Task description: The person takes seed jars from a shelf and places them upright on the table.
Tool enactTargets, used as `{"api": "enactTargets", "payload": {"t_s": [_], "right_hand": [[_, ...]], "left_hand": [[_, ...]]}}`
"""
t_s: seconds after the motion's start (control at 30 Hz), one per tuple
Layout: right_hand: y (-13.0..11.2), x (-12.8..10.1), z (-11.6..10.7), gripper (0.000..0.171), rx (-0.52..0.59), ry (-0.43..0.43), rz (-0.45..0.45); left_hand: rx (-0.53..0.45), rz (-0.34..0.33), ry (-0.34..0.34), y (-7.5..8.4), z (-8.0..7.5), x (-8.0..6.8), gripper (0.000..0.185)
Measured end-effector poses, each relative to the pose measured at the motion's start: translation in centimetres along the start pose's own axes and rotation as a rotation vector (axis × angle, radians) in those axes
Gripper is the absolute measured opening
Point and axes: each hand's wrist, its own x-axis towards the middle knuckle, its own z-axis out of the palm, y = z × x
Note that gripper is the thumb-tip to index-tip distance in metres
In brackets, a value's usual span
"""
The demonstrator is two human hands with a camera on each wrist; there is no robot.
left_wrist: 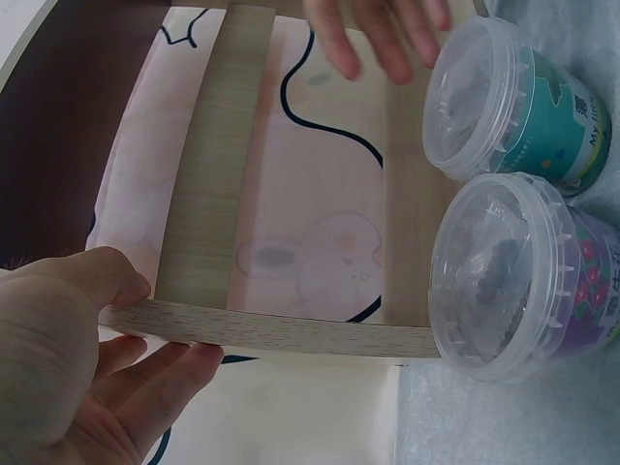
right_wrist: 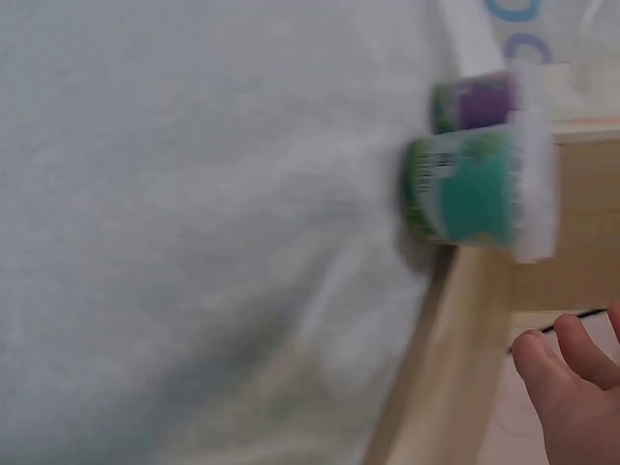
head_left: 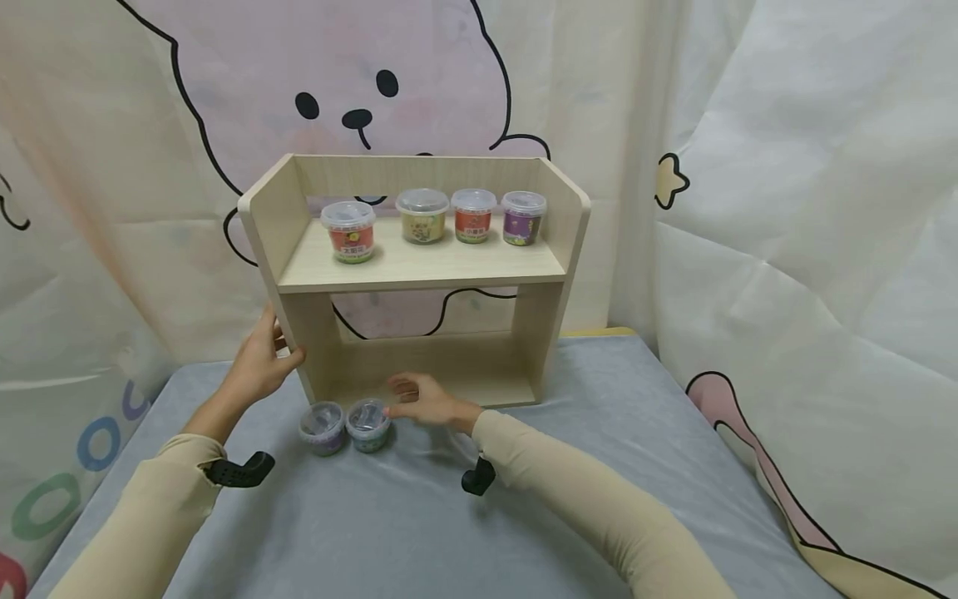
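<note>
My left hand point(head_left: 262, 358) grips the left side panel of a pale wooden two-tier shelf point(head_left: 419, 279), thumb on one face and fingers on the other in the left wrist view. Two lidded plastic tubs stand on the cloth at the shelf's front left: a purple tub point(left_wrist: 591, 281) and a teal tub point(left_wrist: 552, 121) side by side. Just right of the teal tub, in front of the lower tier, hovers my right hand point(head_left: 428, 399), its fingers loosely bent with nothing held. In the right wrist view its fingertips point(right_wrist: 533, 349) are apart from the teal tub.
On the upper tier stand a red-labelled tub point(head_left: 350, 237) at the left, then a yellow tub point(head_left: 422, 220), another red tub point(head_left: 473, 218) and a dark purple tub point(head_left: 521, 220). Grey-blue cloth point(head_left: 599, 466) covers the table. Printed curtains point(head_left: 786, 208) hang behind and beside it.
</note>
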Motion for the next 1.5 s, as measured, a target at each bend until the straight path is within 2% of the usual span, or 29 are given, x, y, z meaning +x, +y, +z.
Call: {"api": "enactTargets", "payload": {"t_s": [0.23, 0.47, 0.8, 1.0, 1.3, 1.5], "right_hand": [[-2.0, -0.6, -2.1, 0.056, 0.029, 0.07, -0.01], [-4.1, -1.4, -3.6, 0.055, 0.055, 0.062, -0.032], [-7.0, -2.5, -4.4, 0.052, 0.03, 0.038, -0.152], [-9.6, -2.8, -5.3, 0.05, 0.039, 0.026, -0.231], [-13.8, -2.9, -6.5, 0.048, 0.078, 0.048, -0.326], [-16.0, -2.8, -7.3, 0.05, 0.056, 0.087, -0.341]], "left_hand": [[-0.011, 0.004, -0.004, 0.2, 0.0, 0.1, 0.097], [-0.009, -0.019, -0.003, 0.0, 0.0, 0.0, 0.097], [-0.036, -0.021, 0.016, -0.1, 0.2, 0.1, 0.096], [-0.045, -0.033, 0.037, -0.2, 0.5, 0.1, 0.098], [-0.057, -0.017, 0.031, -0.5, 0.6, -0.1, 0.099], [-0.058, -0.019, 0.021, -0.4, 0.4, 0.0, 0.097]]}}
